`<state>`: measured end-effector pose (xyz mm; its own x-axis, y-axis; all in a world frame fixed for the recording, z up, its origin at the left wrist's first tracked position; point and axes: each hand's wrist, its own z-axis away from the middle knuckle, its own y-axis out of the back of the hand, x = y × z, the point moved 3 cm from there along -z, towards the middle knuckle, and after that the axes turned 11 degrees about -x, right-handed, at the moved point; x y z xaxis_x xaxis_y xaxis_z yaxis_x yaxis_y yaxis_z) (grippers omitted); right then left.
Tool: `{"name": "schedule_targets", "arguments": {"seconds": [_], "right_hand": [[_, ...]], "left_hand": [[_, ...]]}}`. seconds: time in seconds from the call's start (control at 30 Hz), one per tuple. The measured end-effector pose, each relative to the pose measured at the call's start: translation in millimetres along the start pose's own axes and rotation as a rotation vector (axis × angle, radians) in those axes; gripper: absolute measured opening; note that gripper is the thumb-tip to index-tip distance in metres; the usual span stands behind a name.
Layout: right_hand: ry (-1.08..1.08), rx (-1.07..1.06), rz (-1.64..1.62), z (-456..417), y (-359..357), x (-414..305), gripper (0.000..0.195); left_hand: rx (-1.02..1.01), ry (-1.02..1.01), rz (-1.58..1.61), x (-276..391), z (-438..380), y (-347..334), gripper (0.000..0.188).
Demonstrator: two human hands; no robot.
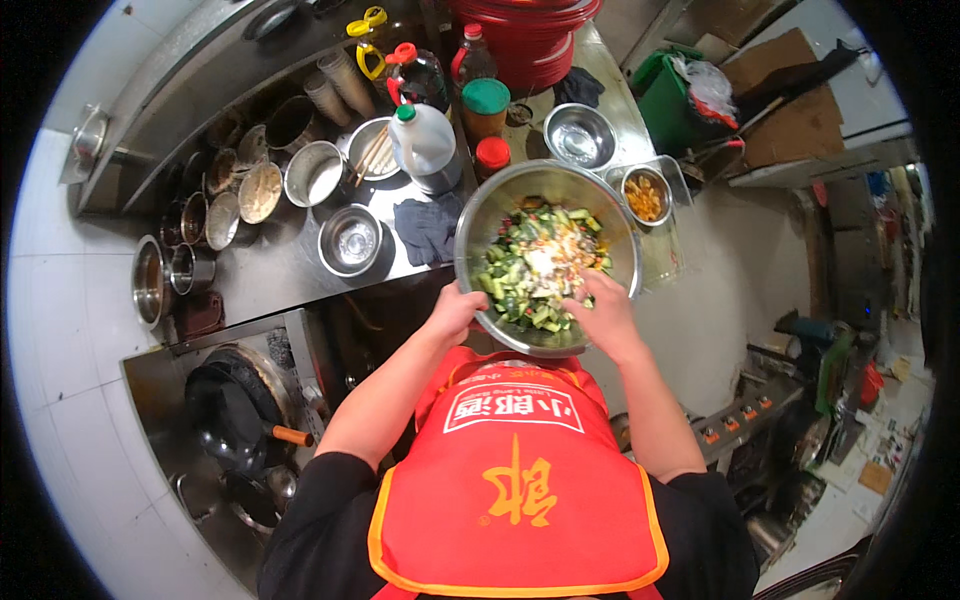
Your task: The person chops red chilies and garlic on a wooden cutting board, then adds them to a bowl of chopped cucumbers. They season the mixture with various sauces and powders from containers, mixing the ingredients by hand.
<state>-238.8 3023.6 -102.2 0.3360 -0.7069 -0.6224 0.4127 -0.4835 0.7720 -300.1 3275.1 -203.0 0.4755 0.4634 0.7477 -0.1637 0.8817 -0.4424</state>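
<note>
A large stainless steel mixing bowl (473,225) is in front of me, tilted so its inside faces up at me. Inside lie chopped cucumber pieces (517,281) with small red bits, and a whitish seasoning (551,259) is heaped over them. My left hand (454,311) grips the bowl's near left rim, its thumb over the edge. My right hand (602,307) reaches over the near right rim into the bowl. Its thumb and fingers are at the cucumber, and whether they hold any is hidden.
Behind the bowl are a white plastic jug (424,142), a red-lidded jar (493,155) and an empty steel bowl (579,135). A small bowl of orange-brown food (646,196) stands right. Several metal pots (261,192) line the left counter; a wok (232,409) sits below.
</note>
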Motion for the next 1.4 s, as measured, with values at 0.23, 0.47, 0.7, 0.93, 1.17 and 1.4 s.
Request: {"name": "schedule_targets", "arguments": {"seconds": [0.23, 0.47, 0.7, 0.93, 1.17, 1.4], "right_hand": [[-0.031, 0.036, -0.045, -2, 10, 41, 0.027], [-0.211, 0.005, -0.149, -31, 10, 56, 0.02], [-0.075, -0.246, -0.075, -45, -39, 53, 0.051], [-0.279, -0.082, -0.35, -41, -56, 36, 0.039], [-0.348, 0.006, -0.277, -43, -67, 23, 0.037], [-0.353, 0.071, -0.321, -44, -68, 6, 0.037]], "left_hand": [[0.015, 0.149, -0.074, -26, -58, 8, 0.032], [0.147, -0.005, -0.239, 23, -38, 21, 0.033], [0.608, -0.949, -1.144, 228, 13, 50, 0.046], [0.02, -0.703, -1.856, 301, -19, 53, 0.026], [-0.169, -0.724, -2.162, 304, -55, 64, 0.029], [-0.125, -0.791, -2.388, 310, -53, 50, 0.032]]}}
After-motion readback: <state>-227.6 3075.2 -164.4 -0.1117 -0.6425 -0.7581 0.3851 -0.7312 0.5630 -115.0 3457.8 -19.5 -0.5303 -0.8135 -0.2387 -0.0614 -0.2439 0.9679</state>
